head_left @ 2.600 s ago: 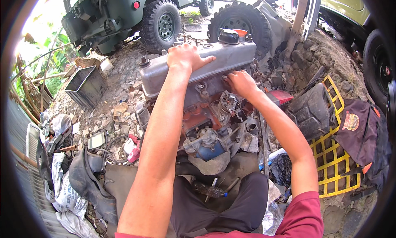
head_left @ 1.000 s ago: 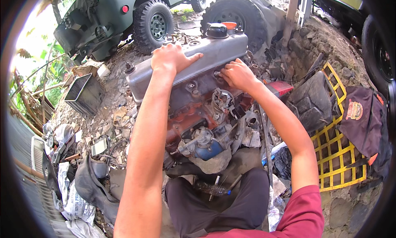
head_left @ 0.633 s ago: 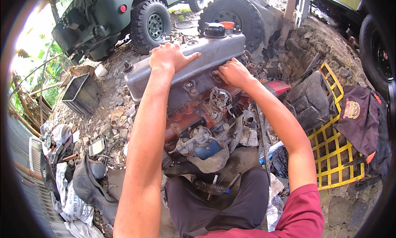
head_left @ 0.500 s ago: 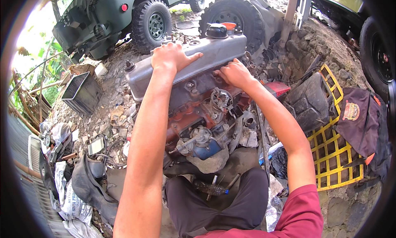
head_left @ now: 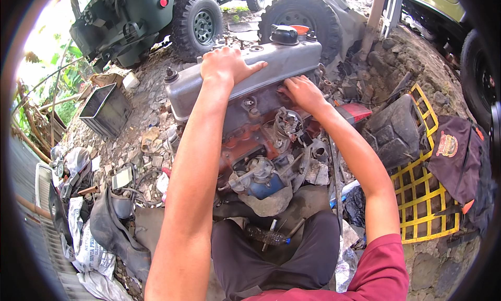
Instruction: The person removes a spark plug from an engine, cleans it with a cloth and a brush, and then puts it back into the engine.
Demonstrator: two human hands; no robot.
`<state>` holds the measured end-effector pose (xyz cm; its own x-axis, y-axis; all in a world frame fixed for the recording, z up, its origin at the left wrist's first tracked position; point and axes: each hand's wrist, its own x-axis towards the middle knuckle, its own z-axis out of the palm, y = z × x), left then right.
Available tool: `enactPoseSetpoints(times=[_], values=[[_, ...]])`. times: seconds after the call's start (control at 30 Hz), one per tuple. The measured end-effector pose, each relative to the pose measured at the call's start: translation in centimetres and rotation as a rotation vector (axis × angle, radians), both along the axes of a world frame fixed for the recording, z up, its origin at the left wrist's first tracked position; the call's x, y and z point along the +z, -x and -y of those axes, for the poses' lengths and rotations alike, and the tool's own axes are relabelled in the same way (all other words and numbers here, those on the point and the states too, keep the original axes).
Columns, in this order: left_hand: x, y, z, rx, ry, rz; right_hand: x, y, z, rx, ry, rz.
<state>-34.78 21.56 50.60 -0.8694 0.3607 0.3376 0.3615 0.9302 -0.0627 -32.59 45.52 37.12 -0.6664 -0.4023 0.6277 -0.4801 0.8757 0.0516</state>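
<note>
A grey valve cover (head_left: 266,66) sits on top of an engine with a dirty orange-brown block (head_left: 242,144). My left hand (head_left: 225,66) lies over the cover, fingers bent over its far edge and thumb stretched along the top. Just below the cover's near edge, my right hand (head_left: 305,92) has its fingers curled against the cylinder head; what the fingertips touch is hidden. Below that hand is an open round distributor-like part (head_left: 288,124). Lower down, a metal pump with a blue bowl (head_left: 265,187) is fixed to the engine side. A black cap (head_left: 284,34) stands on the cover's right end.
A plastic bottle (head_left: 261,234) and metal tools lie between my legs. To the right are a yellow grating (head_left: 417,196), a dark cloth bag (head_left: 454,155) and a black panel (head_left: 394,126). A black bin (head_left: 107,110) stands left on rubble. Parked vehicles and a big tyre (head_left: 300,24) stand behind.
The view has shifted a little, so the engine appears slightly farther right. My left hand keeps its place on the cover; the right hand's fingers have moved slightly at the near edge.
</note>
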Motion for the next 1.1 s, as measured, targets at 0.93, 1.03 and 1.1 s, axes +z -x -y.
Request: enactPoseSetpoints(times=[0.93,1.03,1.1], values=[[-0.2,0.3,-0.2,-0.002,0.011,-0.007,0.3,-0.9,-0.9,-0.074,-0.186,-0.021],[-0.3,0.3,-0.2,-0.002,0.010,-0.021,1.0,-0.6,-0.8,-0.107,-0.207,0.044],[-0.2,0.3,-0.1,-0.002,0.014,-0.012,1.2,-0.5,-0.5,-0.140,-0.208,0.084]])
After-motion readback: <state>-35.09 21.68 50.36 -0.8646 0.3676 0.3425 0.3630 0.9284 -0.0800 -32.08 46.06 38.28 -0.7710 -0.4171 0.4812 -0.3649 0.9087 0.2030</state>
